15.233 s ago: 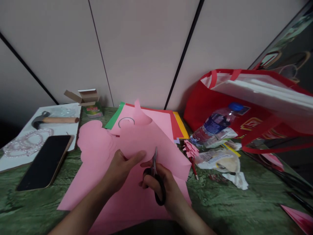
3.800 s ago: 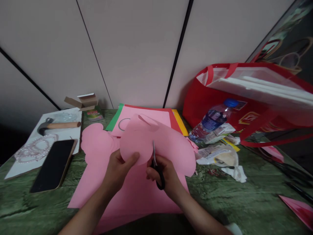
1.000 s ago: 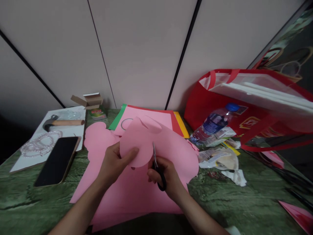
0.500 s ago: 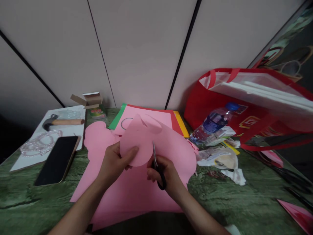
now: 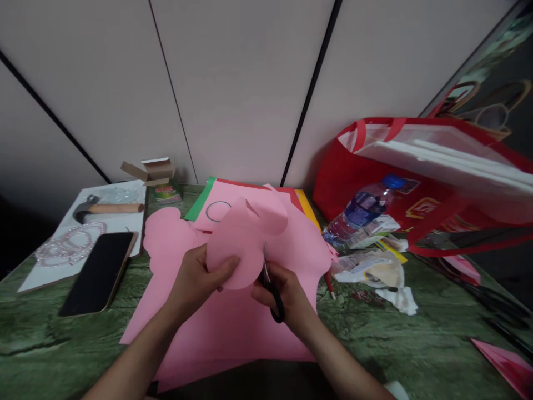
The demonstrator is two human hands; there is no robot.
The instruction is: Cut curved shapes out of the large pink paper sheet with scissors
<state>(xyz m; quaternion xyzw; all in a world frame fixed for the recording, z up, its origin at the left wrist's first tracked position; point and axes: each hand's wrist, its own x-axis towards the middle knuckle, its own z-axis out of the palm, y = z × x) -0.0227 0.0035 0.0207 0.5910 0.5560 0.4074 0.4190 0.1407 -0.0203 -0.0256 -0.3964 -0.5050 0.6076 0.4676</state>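
My left hand [image 5: 203,273] pinches a pink sheet of paper [image 5: 235,250] with a rounded, part-cut edge, thumb on top. In my right hand [image 5: 285,291] is a pair of scissors [image 5: 272,293] with black handles, fingers through the loops. Its blades point away from me at the right side of the rounded piece. A curled strip of the same paper stands up behind the blades. Below both hands lie larger pink sheets [image 5: 233,333], one with a scalloped edge at the left.
At left are a phone [image 5: 99,272], a hammer [image 5: 112,208], bead strings [image 5: 69,244] and an opened box [image 5: 164,186]. Coloured sheets [image 5: 310,205] lie behind. To the right stand a water bottle [image 5: 360,208] and a red bag [image 5: 333,172], with plastic wrappers [image 5: 370,269] and a pencil [image 5: 330,286].
The rounded paper and both hands have shifted slightly right and toward me. The cut strip curls further to the right, and more of the pencil shows at the paper's right edge.
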